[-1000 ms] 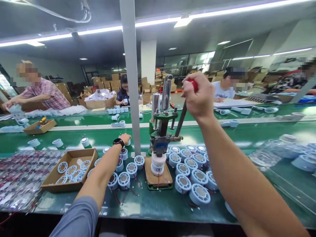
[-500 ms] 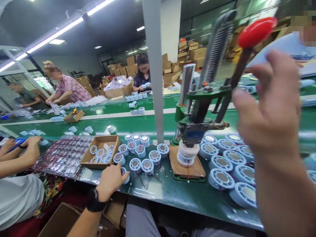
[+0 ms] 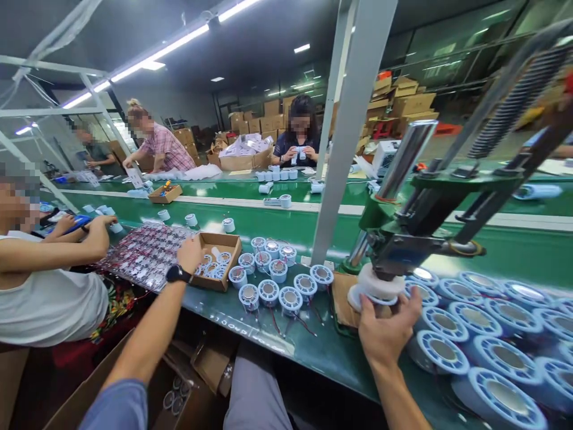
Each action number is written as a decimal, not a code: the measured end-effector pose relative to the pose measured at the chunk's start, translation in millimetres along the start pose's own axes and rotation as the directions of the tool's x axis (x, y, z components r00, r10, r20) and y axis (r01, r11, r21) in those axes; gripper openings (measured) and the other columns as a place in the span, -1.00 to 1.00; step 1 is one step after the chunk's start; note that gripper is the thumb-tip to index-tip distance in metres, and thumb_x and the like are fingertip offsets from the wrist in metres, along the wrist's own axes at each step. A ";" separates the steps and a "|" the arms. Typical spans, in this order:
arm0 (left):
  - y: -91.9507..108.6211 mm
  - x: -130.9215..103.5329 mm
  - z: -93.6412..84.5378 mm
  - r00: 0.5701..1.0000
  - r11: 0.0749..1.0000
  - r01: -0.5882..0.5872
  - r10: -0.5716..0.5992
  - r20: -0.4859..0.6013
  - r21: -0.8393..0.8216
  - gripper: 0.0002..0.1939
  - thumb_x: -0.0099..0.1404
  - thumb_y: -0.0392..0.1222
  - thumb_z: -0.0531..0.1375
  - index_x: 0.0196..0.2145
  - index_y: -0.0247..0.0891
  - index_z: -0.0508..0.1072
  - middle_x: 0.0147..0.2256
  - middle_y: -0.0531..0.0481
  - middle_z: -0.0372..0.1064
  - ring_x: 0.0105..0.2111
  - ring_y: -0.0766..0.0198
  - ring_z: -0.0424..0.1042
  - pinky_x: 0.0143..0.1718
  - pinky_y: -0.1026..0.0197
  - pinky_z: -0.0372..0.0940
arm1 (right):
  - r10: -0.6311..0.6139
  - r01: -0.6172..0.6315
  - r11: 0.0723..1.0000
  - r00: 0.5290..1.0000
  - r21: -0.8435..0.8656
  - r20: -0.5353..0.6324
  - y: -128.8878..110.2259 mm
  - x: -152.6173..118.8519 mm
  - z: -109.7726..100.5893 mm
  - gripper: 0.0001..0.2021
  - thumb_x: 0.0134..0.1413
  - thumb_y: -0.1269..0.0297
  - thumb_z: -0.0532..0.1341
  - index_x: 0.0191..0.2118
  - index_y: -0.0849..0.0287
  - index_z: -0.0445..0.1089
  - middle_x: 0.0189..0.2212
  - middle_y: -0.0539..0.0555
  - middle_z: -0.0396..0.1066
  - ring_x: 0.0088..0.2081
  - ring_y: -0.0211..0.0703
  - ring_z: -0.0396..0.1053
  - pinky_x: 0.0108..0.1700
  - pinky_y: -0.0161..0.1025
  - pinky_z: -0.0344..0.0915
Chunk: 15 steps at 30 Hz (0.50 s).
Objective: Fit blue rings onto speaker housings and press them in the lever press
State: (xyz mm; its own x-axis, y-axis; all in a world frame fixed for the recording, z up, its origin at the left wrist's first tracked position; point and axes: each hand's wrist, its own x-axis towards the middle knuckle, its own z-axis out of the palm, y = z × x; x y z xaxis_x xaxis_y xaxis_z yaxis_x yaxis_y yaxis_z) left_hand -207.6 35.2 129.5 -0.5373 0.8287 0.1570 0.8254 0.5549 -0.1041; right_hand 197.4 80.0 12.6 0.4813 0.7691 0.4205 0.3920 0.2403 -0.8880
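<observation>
Green metal press, brown cardboard tray;
right hand, lower right, grasps a round pale-blue plastic part, seemingly for alignment; left hand, grip hidden.

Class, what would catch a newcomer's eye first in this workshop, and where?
The green lever press at the right probably stands out, with the right hand at a pale-blue round part beneath its white pad. Similar round housings crowd the bench on both sides, and the left hand is at a cardboard tray.
</observation>
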 end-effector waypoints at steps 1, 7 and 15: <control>-8.6 14.0 2.7 0.999 1.000 0.018 -0.019 0.028 0.011 -0.59 0.29 -0.18 0.14 0.04 -0.47 0.35 0.00 -0.48 0.40 0.03 -0.11 0.39 -0.06 0.08 0.29 | -0.052 0.052 0.999 0.998 -0.007 -0.041 -1.0 -5.0 -1.0 -0.07 0.00 -0.06 0.22 0.37 0.33 -0.09 0.15 0.39 0.24 0.14 0.27 0.31 0.16 0.20 0.26; -31.9 51.2 20.3 0.993 0.998 0.037 -0.043 0.111 0.058 -0.75 0.22 -0.31 0.10 -0.22 -0.47 0.51 -0.21 -0.45 0.51 -0.17 -0.08 0.52 -0.20 0.11 0.33 | -0.453 0.483 0.874 0.849 -0.051 0.273 0.8 -68.9 -16.2 -0.57 0.25 0.25 0.12 0.21 0.14 0.22 0.07 0.31 0.23 0.11 0.13 0.30 0.11 0.14 0.34; -22.4 14.7 -7.4 0.962 0.995 0.015 -0.041 -0.269 -0.099 -0.59 0.38 -0.16 -0.04 0.00 -0.35 0.48 -0.16 -0.25 0.54 -0.12 -0.09 0.51 -0.12 0.02 0.36 | -0.483 0.757 0.634 0.548 -0.159 0.683 4.0 -54.9 2.4 -0.53 0.22 0.39 0.15 0.23 -0.01 0.29 0.24 0.24 0.20 0.32 0.28 0.04 0.27 0.42 -0.04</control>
State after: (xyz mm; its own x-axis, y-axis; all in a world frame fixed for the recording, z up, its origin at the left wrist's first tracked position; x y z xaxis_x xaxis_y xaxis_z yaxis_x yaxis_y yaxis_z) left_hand -232.8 34.4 141.4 -0.5044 0.7545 0.4198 0.8302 0.5575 -0.0044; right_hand 170.7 40.1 -14.5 -0.4613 0.7102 0.5319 0.7378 0.6400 -0.2147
